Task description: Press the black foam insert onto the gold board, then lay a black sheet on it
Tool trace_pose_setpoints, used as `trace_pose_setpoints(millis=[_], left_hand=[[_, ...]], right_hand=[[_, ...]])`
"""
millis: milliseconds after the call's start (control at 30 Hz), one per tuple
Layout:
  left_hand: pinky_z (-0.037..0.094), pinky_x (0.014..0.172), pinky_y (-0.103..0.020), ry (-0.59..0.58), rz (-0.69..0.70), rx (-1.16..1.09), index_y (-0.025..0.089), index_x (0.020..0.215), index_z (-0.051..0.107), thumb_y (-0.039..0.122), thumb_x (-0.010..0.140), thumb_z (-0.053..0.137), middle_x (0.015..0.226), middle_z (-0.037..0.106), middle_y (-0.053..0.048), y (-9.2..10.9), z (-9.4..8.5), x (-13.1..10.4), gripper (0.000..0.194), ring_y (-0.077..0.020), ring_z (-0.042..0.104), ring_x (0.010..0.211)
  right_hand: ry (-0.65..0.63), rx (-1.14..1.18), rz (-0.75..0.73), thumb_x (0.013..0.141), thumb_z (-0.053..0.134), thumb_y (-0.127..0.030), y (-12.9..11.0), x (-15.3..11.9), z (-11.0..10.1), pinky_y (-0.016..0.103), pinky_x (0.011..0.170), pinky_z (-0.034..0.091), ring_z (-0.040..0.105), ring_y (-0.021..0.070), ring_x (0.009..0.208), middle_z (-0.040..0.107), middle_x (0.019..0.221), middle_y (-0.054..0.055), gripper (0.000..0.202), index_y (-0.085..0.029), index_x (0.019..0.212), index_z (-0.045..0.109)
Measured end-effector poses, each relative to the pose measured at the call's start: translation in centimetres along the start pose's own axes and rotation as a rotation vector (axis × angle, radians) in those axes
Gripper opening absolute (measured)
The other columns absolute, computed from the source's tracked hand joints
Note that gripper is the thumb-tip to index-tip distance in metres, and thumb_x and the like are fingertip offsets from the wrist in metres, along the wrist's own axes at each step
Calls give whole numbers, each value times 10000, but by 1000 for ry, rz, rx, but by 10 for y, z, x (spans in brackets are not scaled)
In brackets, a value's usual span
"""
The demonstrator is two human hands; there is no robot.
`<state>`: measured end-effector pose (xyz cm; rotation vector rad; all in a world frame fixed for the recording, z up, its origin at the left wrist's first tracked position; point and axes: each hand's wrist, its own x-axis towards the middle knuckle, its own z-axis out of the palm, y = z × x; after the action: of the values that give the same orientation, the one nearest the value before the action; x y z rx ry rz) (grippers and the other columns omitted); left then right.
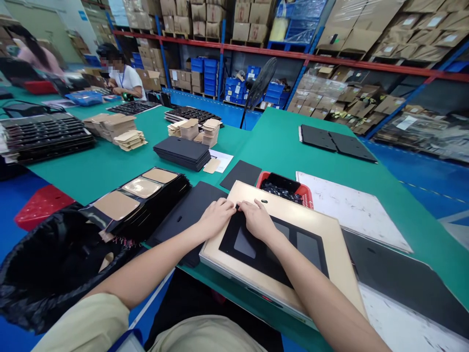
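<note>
Hands of the person are meeting at the upper left corner of a black panel (318, 254) with grey windows, which is lying flat on a pale, box-like platform (331, 227) at the near edge of the green worktop (271, 146). The left hand (217, 217) is reaching in from the platform's left side, its fingers curving toward the corner; the right hand (257, 220) is arching over the panel, its fingertips bending down just beside those of the left. Whether either is pinching the panel or only pressing on it, one cannot tell. Behind the platform, a red basket (309, 195) is holding small black parts, and a dark sheet (242, 174) is lying beside it. Left of the platform, a dark board (179, 220) is resting next to a stack of black pieces topped with brown pads (113, 205), and a bin lined with a black bag (32, 278) is standing below. On the right, a white board (351, 208) and another dark board (399, 269) are lying flat. Farther off, a stack of black boards (181, 152) is sitting near bundles of brown card (189, 132); a co-worker in white (130, 80) is sitting beyond, and loaded shelving (264, 49) is lining the background.
</note>
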<state>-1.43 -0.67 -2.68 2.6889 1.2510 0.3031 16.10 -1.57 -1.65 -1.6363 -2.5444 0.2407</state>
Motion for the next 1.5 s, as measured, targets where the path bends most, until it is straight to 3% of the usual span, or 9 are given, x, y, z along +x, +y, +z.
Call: trace_pose_setpoints(millis=[100,200,367,533,900,1067,1233,1367,1500], left_hand=[[363,895,-335,-4,18,14,239,1137,547,221,948,379,1267,540,-31,1,0,6,253,-199,348,1264],[346,936,-331,-16,37,12,231,1166,524,199,953,351,1344,499,-18,0,1,9,277,-185,277,1340],[305,1003,-315,-59,63,-14,194,1156,532,200,946,355,1385,476,-32,-8,7,11,275,-170,228,1381],[253,1045,-314,-79,76,-23,184,1245,488,130,914,344,1419,435,-56,-10,10,11,364,-158,235,1380],[288,1046,-391,-173,84,12,192,1297,473,155,903,362,1440,400,-81,2,-16,8,412,-216,260,1373],[183,1101,-475,-356,63,-11,206,1406,318,519,819,535,1507,244,-95,2,-30,6,701,-259,101,1412],[131,1115,-492,-430,59,49,211,1450,202,606,561,707,1529,93,-120,0,-35,6,1096,-301,46,1411],[137,1116,-495,-444,48,146,183,1439,252,642,585,654,1523,134,-108,5,-37,9,1050,-302,34,1412],[186,1110,-495,-343,46,185,184,1379,402,678,735,469,1502,246,-65,5,-32,12,814,-292,61,1413]], right_hand=[[-20,37,16,838,292,-7,2,6,-9,411,1103,172,537,141,1139,630,1164,61,430,-156,1137,563],[-59,66,37,907,329,-135,-7,-6,-11,513,1082,199,451,196,1245,545,1300,71,351,-177,1178,549],[-95,-17,-71,944,370,-390,-54,-65,12,578,1101,44,187,261,1384,251,1476,150,552,-80,1400,355],[-63,-32,-75,928,372,-500,-91,-104,33,593,1103,73,145,293,1390,137,1491,143,681,-52,1434,280],[-40,51,-66,918,390,-519,-87,-106,23,611,1086,113,188,274,1383,199,1499,49,615,-231,1449,278],[-48,112,-11,945,324,-495,-57,-112,12,558,1098,128,147,222,1396,239,1497,45,558,-245,1443,295],[5,-7,535,954,311,-426,20,-129,3,509,1104,120,150,217,1395,198,1502,116,569,-140,1446,284],[14,-75,706,959,286,-435,64,-148,-1,501,1106,102,158,215,1394,209,1495,144,607,-89,1455,233],[41,-50,713,965,251,-445,74,-152,-8,521,1101,71,200,206,1384,271,1476,146,600,-102,1457,224]])
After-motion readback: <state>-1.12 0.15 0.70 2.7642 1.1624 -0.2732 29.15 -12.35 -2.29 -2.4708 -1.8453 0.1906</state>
